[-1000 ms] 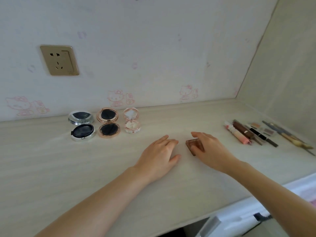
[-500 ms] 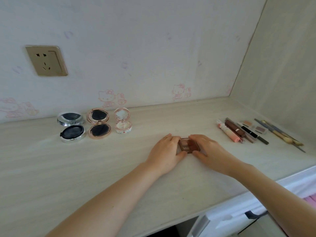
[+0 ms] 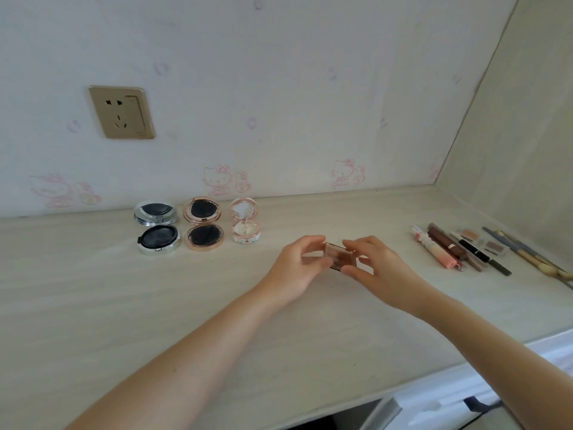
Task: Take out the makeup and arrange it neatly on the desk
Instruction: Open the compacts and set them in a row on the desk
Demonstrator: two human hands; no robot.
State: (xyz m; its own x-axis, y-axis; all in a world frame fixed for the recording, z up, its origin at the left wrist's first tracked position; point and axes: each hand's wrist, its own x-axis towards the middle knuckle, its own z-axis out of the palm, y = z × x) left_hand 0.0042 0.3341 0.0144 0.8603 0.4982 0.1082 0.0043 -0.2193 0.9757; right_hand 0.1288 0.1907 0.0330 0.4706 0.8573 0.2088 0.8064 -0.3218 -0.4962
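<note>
Pale wood-grain laminate desk (image 3: 93,305), matte, under both forearms. Well left of the fingers, three open round compacts in a row: chrome-rimmed silver compact (image 3: 157,226), rose-gold compact (image 3: 203,223), small clear pink compact (image 3: 245,224); well right of them, slim tubes and pencils (image 3: 459,248) lying side by side. Between the fingertips, a small rectangular eyeshadow case (image 3: 338,254), glossy translucent brown, pinched at its ends by left hand (image 3: 297,268) and right hand (image 3: 381,271), fingers curled narrow around it.

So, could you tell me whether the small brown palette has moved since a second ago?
Yes: the brown palette moved left, toward the open compacts, and both hands now hold it.
</note>
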